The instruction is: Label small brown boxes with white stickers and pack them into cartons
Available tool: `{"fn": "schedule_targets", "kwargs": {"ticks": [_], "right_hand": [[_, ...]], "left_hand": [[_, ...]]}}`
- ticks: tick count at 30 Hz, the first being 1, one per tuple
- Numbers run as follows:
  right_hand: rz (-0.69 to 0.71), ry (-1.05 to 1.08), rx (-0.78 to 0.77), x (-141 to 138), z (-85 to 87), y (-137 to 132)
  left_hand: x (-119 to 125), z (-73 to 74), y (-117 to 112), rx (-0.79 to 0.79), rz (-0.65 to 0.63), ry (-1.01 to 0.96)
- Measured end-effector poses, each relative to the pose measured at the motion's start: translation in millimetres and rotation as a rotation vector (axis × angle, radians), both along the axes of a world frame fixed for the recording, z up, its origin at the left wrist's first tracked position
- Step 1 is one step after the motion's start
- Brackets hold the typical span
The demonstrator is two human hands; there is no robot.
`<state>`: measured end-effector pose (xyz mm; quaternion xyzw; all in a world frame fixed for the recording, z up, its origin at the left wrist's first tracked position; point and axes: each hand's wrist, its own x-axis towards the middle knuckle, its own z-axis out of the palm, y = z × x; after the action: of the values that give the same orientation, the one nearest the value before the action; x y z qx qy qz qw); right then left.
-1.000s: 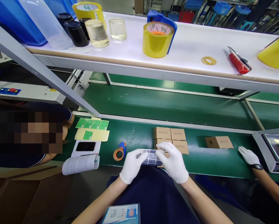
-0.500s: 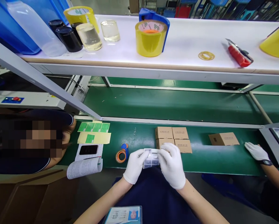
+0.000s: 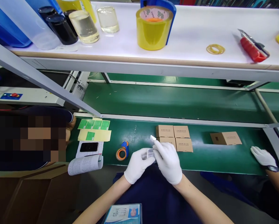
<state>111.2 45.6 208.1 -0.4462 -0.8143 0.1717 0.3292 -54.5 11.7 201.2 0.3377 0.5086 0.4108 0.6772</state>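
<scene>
My left hand (image 3: 138, 165), in a white glove, is closed around a roll of printed labels (image 3: 150, 153), mostly hidden by the fingers. My right hand (image 3: 168, 161), gloved too, touches the roll's right side and pinches a small white piece of label strip (image 3: 152, 138), which sticks up above its fingertips. Whether this piece is still joined to the roll I cannot tell. Just behind my right hand, several small brown cardboard boxes (image 3: 183, 144) stand together on the green table (image 3: 139, 140).
Left of my hands lie a tape dispenser (image 3: 122, 151), green label sheets (image 3: 95, 124), a phone (image 3: 89, 146) and curled papers (image 3: 85, 164). One box (image 3: 226, 138) and a co-worker's gloved hand (image 3: 262, 156) are at right. The shelf (image 3: 188, 34) overhangs behind, holding tape, jars and a utility knife (image 3: 253, 46).
The labels, spread out between both hands before, now show only partly at my left fingers. My right hand has shifted slightly left, and a white strip end now points up from its fingertips.
</scene>
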Motion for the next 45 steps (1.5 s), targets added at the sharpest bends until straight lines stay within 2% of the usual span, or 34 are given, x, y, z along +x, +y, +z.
{"fn": "schedule_targets", "kwargs": {"ticks": [8,12,14,17,20,23,26,28,30,33,37,41,45], "right_hand": [[0.081,-0.053,0.168,-1.5,-20.4,11.8],[0.078,-0.052,0.133,-1.5,-32.8,17.5],[0.085,-0.038,0.060,-2.5,-36.2,18.2],[0.090,0.054,-0.173,-4.0,-35.1,17.3],[-0.029,0.259,-0.437,3.3,-38.8,23.5],[-0.224,0.387,-0.587,31.2,-61.9,47.8],[-0.409,0.354,-0.613,76.9,-98.4,86.4],[-0.486,0.279,-0.615,104.7,-121.5,112.2],[-0.494,0.222,-0.619,121.2,-140.5,133.9],[-0.442,0.200,-0.645,122.8,-162.2,156.3],[-0.374,0.181,-0.699,109.1,-181.9,169.9],[-0.381,0.172,-0.719,104.0,-191.0,171.2],[-0.386,0.158,-0.699,103.0,-192.5,168.8]], "left_hand": [[2.1,-20.7,8.2,-0.108,0.084,-0.071],[2.6,-30.3,13.9,-0.209,0.121,-0.086],[3.1,-34.2,18.3,-0.247,0.128,-0.118],[3.1,-39.1,27.5,-0.257,0.133,-0.168],[0.3,-45.8,36.2,-0.253,0.112,-0.183],[-7.0,-58.7,39.5,-0.278,0.105,-0.077],[-17.1,-76.4,37.7,-0.312,0.113,0.004],[-23.0,-86.6,35.7,-0.335,0.117,-0.003],[-27.3,-92.8,34.7,-0.362,0.133,0.006],[-30.4,-93.6,36.7,-0.395,0.136,0.032],[-31.4,-89.0,41.7,-0.411,0.153,0.010],[-32.1,-90.5,42.1,-0.447,0.190,0.005],[-32.5,-94.8,42.4,-0.458,0.196,-0.005]]}}
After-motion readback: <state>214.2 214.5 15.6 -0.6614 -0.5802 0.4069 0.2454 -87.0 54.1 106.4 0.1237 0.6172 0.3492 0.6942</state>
